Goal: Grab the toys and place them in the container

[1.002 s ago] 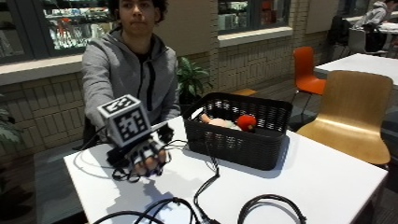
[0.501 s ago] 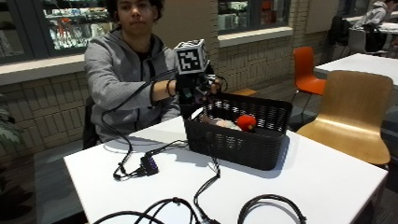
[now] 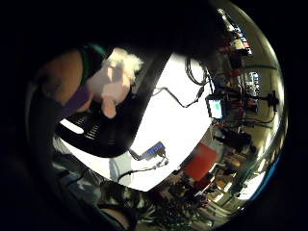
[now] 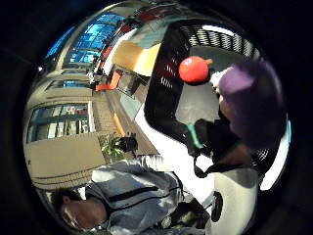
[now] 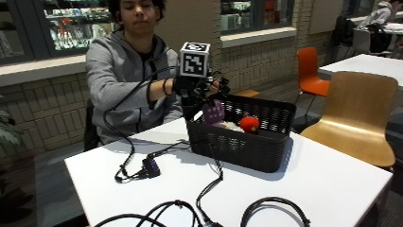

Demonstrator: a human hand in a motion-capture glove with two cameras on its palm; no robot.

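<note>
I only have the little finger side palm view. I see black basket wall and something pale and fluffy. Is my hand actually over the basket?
Observer: Yes. In the outside view the gloved right hand is above the black plastic lattice basket, at the corner nearest the person.
Operator: What am I holding?
Observer: A purple toy, hanging below the hand over the inside of the basket.
Operator: Anything in there that I can't see?
Observer: A round red toy lies in the basket; the thumb side palm view shows it beside the purple toy.
</note>
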